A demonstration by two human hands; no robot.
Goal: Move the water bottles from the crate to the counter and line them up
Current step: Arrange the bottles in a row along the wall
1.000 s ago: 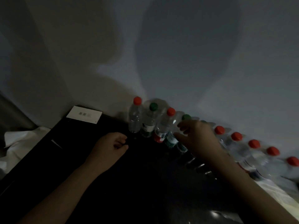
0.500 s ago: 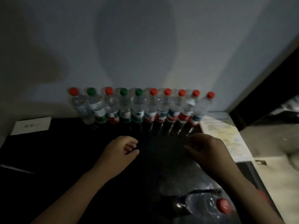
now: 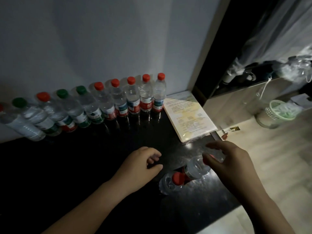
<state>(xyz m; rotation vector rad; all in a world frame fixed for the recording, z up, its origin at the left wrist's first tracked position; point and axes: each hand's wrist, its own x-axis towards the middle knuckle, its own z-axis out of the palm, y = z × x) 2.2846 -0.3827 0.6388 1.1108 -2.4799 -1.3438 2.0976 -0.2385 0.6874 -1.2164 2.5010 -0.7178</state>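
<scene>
A row of several water bottles (image 3: 131, 98) with red and green caps stands along the wall on the black counter (image 3: 84, 157). Two more red-capped bottles stand near the counter's front right: one (image 3: 196, 167) under my right hand and one (image 3: 170, 182) just left of it. My right hand (image 3: 234, 162) hovers over the first bottle's top, fingers spread and curved, thumb at its cap. Beside these bottles my left hand (image 3: 141, 168) rests on the counter, loosely curled and holding nothing. No crate shows.
A printed card (image 3: 187, 115) lies at the counter's right end beside the last bottle in the row. To the right, a light floor holds a bin with a green liner (image 3: 276, 114). A dark doorway and curtain lie beyond.
The view swung right and down. My right hand drew back from the row to the two bottles at the front right. My left hand stayed loosely curled on the counter.
</scene>
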